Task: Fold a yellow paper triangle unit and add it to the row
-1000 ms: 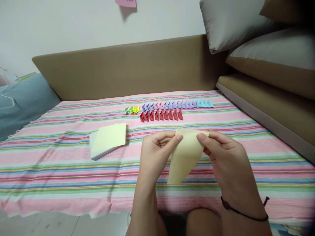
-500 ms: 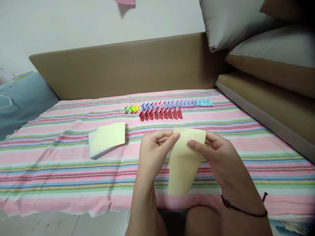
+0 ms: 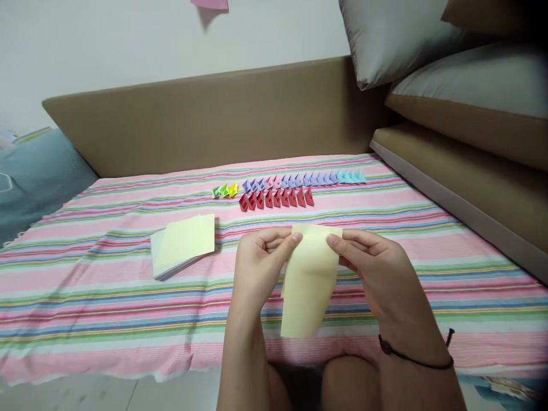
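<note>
A pale yellow sheet of paper (image 3: pixel 309 285) hangs between my two hands, folded over at its top edge. My left hand (image 3: pixel 268 251) pinches its upper left corner, thumb in front and fingers behind. At the upper right corner, my right hand (image 3: pixel 368 254) grips the same sheet in a like pinch. A narrow part of another layer shows behind the paper's left side. To the left lies a stack of paper (image 3: pixel 188 242) with pale yellow sheets on top. Beyond my hands stand red folded paper boats (image 3: pixel 277 198) in a row.
Behind the red row runs a line of purple, pink and blue paper boats (image 3: pixel 299 180), with green and yellow boats (image 3: pixel 225 190) at its left. Everything rests on a striped cloth (image 3: pixel 107 302). Cushions (image 3: pixel 471 97) are piled at the right, a brown backrest (image 3: pixel 205 125) behind.
My right thumb has slid outward along the paper's top edge toward the right corner. Both hands and the sheet sit slightly further left in view, which has itself shifted a little.
</note>
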Motion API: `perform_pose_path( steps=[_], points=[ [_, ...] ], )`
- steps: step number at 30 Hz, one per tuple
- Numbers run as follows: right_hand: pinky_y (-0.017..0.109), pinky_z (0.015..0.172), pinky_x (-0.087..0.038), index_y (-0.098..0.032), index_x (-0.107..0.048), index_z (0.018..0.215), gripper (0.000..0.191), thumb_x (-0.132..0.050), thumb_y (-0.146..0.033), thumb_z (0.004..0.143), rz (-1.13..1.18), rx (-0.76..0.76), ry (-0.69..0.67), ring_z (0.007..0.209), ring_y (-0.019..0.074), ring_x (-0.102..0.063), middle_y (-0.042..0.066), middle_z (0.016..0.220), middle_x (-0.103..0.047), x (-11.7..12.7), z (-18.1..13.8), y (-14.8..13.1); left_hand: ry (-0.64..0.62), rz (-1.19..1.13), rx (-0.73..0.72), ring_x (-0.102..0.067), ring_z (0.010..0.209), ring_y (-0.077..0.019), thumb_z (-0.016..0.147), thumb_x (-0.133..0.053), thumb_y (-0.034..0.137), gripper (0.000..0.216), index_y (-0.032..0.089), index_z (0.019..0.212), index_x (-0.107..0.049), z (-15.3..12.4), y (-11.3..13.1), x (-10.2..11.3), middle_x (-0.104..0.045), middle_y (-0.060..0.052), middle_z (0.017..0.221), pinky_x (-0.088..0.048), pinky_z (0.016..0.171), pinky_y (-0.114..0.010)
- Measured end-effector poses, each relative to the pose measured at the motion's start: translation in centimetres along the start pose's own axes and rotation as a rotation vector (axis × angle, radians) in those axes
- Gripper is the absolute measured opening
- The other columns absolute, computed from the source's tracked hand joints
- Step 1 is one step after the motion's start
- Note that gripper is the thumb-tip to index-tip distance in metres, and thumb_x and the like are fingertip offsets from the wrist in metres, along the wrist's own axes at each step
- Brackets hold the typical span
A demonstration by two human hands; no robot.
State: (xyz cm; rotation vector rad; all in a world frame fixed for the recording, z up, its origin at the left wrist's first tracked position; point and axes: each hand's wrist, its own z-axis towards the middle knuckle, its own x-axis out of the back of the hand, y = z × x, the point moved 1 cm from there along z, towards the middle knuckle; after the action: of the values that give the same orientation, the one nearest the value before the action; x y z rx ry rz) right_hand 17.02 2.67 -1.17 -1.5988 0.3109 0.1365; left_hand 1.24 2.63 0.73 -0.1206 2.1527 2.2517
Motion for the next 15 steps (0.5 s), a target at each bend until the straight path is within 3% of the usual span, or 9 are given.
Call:
perform_pose_path(
  steps=[4, 8, 15],
  points=[
    [0.018, 0.055, -0.051, -0.019, -0.072, 0.064, 0.018, -0.084, -0.031, 0.058, -0.006, 0.050, 0.090, 0.058, 0.0090, -0.062, 0.000, 0.064, -0.070, 0.06, -0.02, 0.15, -0.008, 0.005, -0.002, -0.058, 0.055, -0.0087, 0.073, -0.073, 0.026, 0.014, 0.013, 0.078, -0.076, 0.08, -0.04, -0.07, -0.069, -0.001, 0.062, -0.046, 0.051, -0.016],
    [0.020, 0.058, -0.053, -0.020, -0.074, 0.071, 0.017, -0.082, -0.033, 0.062, 0.002, 0.065, 0.069, 0.064, 0.0111, -0.064, 0.002, 0.071, -0.073, -0.02, -0.06, 0.20, -0.023, 0.015, -0.020, -0.060, 0.056, -0.0089, 0.073, -0.074, 0.026, 0.012, 0.014, 0.074, -0.076, 0.15, -0.13, 0.04, -0.070, -0.002, 0.062, -0.046, 0.052, -0.015],
    [0.020, 0.058, -0.053, -0.020, -0.074, 0.066, 0.013, -0.083, -0.029, 0.061, -0.005, 0.139, 0.129, 0.061, 0.0108, -0.064, 0.001, 0.066, -0.072, -0.13, -0.15, -0.09, -0.048, -0.002, -0.020, -0.060, 0.056, -0.0084, 0.073, -0.074, 0.026, 0.012, 0.015, 0.077, -0.076, 0.09, -0.20, 0.41, -0.071, -0.002, 0.064, -0.046, 0.051, -0.015]
  ],
)
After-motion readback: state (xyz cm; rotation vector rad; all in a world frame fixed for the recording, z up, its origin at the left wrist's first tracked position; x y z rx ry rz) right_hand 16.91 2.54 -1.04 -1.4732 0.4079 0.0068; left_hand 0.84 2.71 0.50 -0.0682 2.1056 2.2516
